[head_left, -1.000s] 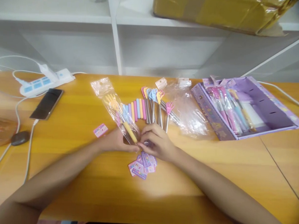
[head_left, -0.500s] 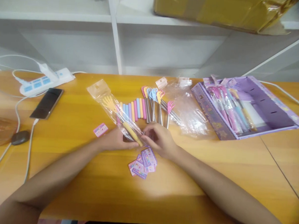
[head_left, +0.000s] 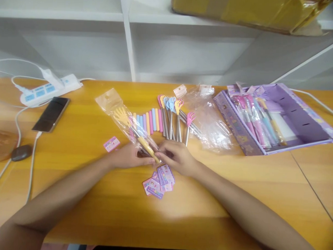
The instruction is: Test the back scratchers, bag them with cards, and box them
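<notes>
A yellow hand-shaped back scratcher lies inside a clear plastic bag, slanting up to the left. My left hand is closed around the bag's lower part, thumb along the handle. Fingers of my right hand pinch the bag near the handle's lower end; some fingertips are hidden. Just below sits a loose pile of printed cards, and one pink card lies beside my left wrist. Behind the hands are several coloured handle sleeves and metal back scratchers with small hand heads.
Clear empty bags lie right of centre, beside a purple box holding bagged back scratchers. At left are a phone, a power strip, cables and a dark mouse-like object. A taped carton rests on the shelf above.
My right hand has shifted slightly left, its thumb and fingers now at the handle's lower end. The bagged back scratcher stays in nearly the same place.
</notes>
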{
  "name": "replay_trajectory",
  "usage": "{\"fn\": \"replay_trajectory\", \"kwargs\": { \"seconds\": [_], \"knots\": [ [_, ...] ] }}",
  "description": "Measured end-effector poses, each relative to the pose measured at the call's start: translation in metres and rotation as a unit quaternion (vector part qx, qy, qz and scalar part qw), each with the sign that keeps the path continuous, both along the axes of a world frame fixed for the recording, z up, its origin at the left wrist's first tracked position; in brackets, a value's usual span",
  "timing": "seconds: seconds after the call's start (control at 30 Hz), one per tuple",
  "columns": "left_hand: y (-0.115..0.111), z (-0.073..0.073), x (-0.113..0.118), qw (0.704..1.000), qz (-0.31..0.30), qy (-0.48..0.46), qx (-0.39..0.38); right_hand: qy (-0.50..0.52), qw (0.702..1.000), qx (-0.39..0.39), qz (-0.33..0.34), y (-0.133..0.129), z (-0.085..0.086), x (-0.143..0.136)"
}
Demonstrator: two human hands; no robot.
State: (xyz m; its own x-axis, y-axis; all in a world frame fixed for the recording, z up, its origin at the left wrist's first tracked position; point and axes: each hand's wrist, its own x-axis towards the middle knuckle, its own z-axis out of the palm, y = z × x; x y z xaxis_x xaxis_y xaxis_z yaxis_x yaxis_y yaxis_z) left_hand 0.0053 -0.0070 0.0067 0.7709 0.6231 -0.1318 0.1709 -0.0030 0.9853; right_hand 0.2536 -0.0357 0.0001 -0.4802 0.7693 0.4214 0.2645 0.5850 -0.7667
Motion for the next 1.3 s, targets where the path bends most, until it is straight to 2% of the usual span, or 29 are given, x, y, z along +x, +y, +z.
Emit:
{"fn": "replay_trajectory", "kwargs": {
  "seconds": [0.2,0.37,0.5,0.6,0.7,0.9,1.1,1.3],
  "knots": [
    [-0.001,-0.001,0.002,0.998,-0.016,-0.026,-0.057,0.014,0.999,0.026,0.015,0.001,0.000,0.004],
    [0.000,-0.003,0.002,0.994,-0.016,-0.044,-0.095,0.043,0.999,-0.030,-0.001,0.000,0.002,0.003],
    [-0.001,-0.002,0.002,0.995,-0.030,-0.035,-0.084,0.042,0.995,-0.085,0.018,0.002,0.002,0.005],
    [-0.003,0.000,0.002,0.995,-0.035,-0.047,-0.075,-0.001,0.995,-0.083,0.056,0.004,0.003,0.007],
    [-0.004,0.002,0.004,0.996,-0.042,-0.056,-0.057,-0.027,0.994,-0.077,0.067,0.004,0.003,0.008],
    [-0.003,0.005,0.005,0.997,-0.052,-0.061,-0.006,-0.021,0.993,-0.069,0.090,0.005,0.004,0.006],
    [-0.002,0.009,0.007,0.997,-0.055,-0.060,-0.004,0.008,0.982,-0.134,0.134,0.006,0.007,0.007],
    [0.000,0.005,0.004,0.997,-0.057,-0.042,-0.032,0.033,0.961,-0.225,0.158,0.008,0.007,0.010]
  ]
}}
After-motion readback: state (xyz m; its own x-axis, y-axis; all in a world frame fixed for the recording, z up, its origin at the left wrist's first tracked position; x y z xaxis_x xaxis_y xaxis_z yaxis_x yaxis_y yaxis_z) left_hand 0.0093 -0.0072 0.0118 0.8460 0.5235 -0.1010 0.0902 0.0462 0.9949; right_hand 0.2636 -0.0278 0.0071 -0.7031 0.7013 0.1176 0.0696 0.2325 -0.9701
